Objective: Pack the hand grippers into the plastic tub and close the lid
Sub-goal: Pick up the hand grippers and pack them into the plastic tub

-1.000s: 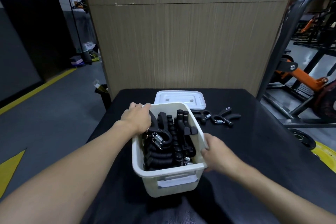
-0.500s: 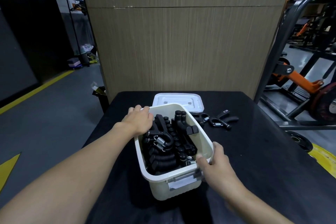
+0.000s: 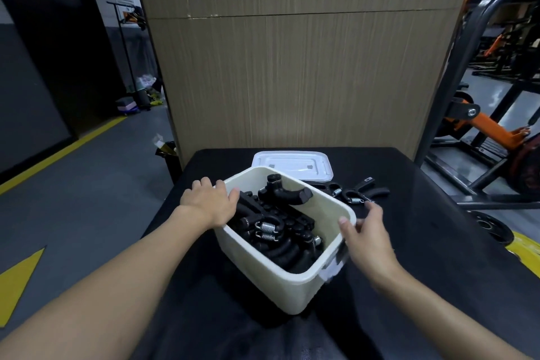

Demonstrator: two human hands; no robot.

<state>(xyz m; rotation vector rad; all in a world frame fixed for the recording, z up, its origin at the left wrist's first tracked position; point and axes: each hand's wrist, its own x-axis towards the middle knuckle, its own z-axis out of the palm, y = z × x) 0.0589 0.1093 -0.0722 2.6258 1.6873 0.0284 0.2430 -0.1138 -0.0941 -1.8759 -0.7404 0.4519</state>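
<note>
The white plastic tub (image 3: pixel 282 286) stands turned at an angle on the black table (image 3: pixel 432 257), filled with several black hand grippers (image 3: pixel 277 231) with steel springs. My left hand (image 3: pixel 209 203) grips the tub's far-left rim, thumb inside. My right hand (image 3: pixel 366 235) holds the right rim, thumb on the edge and fingers down the outer wall. The white lid (image 3: pixel 292 166) lies flat just behind the tub. A few loose hand grippers (image 3: pixel 355 193) lie on the table to the right of the lid, beyond my right fingertips.
A tall wood-grain panel (image 3: pixel 292 73) rises right behind the table. An orange and black gym machine (image 3: pixel 485 126) and a weight plate (image 3: pixel 491 226) stand on the floor to the right. Grey floor with yellow lines lies to the left.
The tub has turned counter-clockwise, its near end swinging right. My right hand slid from the front corner to the right rim. My left hand stayed on the far-left rim.
</note>
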